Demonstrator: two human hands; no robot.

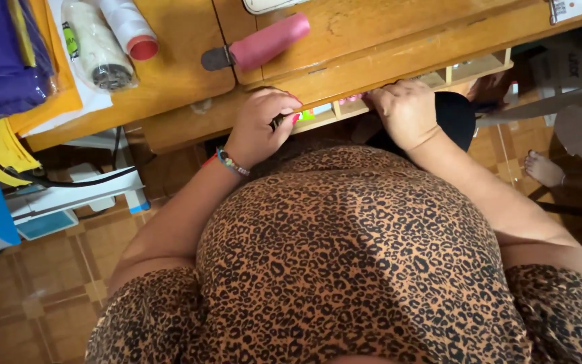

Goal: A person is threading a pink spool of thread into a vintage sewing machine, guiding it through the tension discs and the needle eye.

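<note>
Below, both hands at the wooden drawer (399, 84) of small compartments: left hand (262, 125) pinching a dark tool (277, 121), right hand (405, 111) grip unclear.

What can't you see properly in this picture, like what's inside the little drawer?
Head view only:
- Drawer contents: mostly hidden by the table edge and both hands.
- Small dark thing in the left hand: too small to tell.
- Right hand fingertips: tucked under the table edge.
- Pink tube and thread cones: tops partly cut off or hidden.
</note>
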